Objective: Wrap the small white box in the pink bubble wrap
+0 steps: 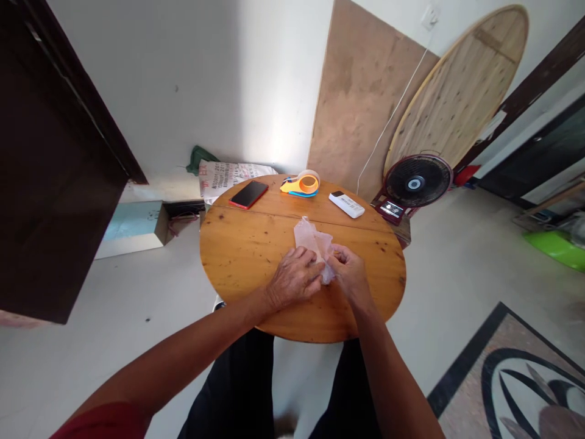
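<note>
Item in hand: I saw a clear plastic bag (314, 242), thin, crinkled and whitish where it folded, lying on the near half of the table and rising a little toward the far side.
Left hand: the left hand (295, 279) lay palm down on the bag's near left edge, fingers curled over the film and pressing it to the wood.
Right hand: the right hand (350, 271) pinched the bag's near right edge between thumb and fingertips; something small and orange showed at the fingertips, but I could not make out what it was.
Far side of table: a red-cased phone (249, 194) lay face up at the far left, an orange and yellow tape dispenser (301, 184) at the far edge, and a white remote control (347, 205) to its right.
Obstructions: none of these three touched the bag; all stood well apart from the hands.
Surface: a round wooden table (242, 256), varnished, with a seam running across it.
Room: a pale floor, a white wall, a dark door (50, 164) at the left, a printed sack (226, 177) behind the table, a plywood sheet (361, 103) and a round wooden tabletop (461, 85) leaning on the wall, a floor fan (417, 182) before them, and a patterned floor inlay (521, 378) at the lower right.
</note>
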Demonstrator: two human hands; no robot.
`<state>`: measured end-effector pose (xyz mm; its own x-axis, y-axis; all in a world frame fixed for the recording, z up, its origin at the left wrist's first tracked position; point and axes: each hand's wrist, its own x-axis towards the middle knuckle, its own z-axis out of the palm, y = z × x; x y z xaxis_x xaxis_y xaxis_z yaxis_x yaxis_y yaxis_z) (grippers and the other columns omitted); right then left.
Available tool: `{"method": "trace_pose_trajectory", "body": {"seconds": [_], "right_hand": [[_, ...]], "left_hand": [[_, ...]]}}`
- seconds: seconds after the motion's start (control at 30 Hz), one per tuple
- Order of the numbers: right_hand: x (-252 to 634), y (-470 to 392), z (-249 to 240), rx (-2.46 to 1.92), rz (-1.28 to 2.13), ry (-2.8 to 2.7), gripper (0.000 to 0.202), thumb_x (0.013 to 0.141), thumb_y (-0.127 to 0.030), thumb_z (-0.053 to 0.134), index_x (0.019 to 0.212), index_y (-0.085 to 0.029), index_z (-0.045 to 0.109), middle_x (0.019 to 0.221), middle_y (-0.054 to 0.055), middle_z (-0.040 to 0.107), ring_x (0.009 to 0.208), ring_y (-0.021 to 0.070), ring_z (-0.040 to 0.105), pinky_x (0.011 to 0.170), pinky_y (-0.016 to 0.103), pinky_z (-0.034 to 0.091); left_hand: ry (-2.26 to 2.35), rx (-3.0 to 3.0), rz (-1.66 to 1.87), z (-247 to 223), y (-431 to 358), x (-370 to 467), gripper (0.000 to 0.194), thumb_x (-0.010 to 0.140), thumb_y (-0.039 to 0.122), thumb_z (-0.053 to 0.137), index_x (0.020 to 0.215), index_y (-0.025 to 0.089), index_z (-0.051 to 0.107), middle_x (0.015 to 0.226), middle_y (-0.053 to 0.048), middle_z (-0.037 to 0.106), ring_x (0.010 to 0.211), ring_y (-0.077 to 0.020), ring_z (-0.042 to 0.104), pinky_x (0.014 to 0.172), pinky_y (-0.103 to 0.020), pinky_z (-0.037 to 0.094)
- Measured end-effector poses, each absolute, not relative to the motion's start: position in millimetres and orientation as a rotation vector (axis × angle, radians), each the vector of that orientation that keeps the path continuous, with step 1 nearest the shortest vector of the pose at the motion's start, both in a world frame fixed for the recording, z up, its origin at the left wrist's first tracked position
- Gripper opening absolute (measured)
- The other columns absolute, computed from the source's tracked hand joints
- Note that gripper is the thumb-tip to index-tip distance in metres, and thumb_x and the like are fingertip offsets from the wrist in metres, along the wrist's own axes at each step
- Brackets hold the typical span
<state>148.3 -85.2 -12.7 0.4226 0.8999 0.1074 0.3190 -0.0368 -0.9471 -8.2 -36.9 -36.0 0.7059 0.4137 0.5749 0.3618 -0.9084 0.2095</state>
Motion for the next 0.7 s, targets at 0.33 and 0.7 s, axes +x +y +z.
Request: {"method": "trace_pose_trajectory", "body": {"seconds": [0.33, 0.7], "right_hand": [[136, -92, -5, -1.785, 0.452, -1.324, 0.035, 0.078, -0.032, 0.055, 0.107, -0.017, 0.066, 0.083, 0.005, 0.072, 0.073, 0.0196, 0.066, 0.066, 0.029, 0.05], [136, -108, 12, -1.828, 0.413, -1.646, 0.041, 0.086, -0.028, 0.042, 0.123, -0.017, 0.056, 0.099, 0.008, 0.072, 0.082, 0.0198, 0.066, 0.078, 0.033, 0.05]], "left_hand": [[0.688, 2.448, 1.105, -37, -35, -6, 0.028, 0.073, 0.023, 0.058, 0.1, 0.018, 0.053, 0.094, -0.006, 0.059, 0.091, -0.0228, 0.051, 0.083, -0.037, 0.044], [0.648, 2.361, 1.101, -36, -35, -8, 0.043, 0.07, 0.02, 0.06, 0.112, 0.019, 0.048, 0.1, -0.007, 0.06, 0.095, -0.0235, 0.052, 0.085, -0.038, 0.045]]}}
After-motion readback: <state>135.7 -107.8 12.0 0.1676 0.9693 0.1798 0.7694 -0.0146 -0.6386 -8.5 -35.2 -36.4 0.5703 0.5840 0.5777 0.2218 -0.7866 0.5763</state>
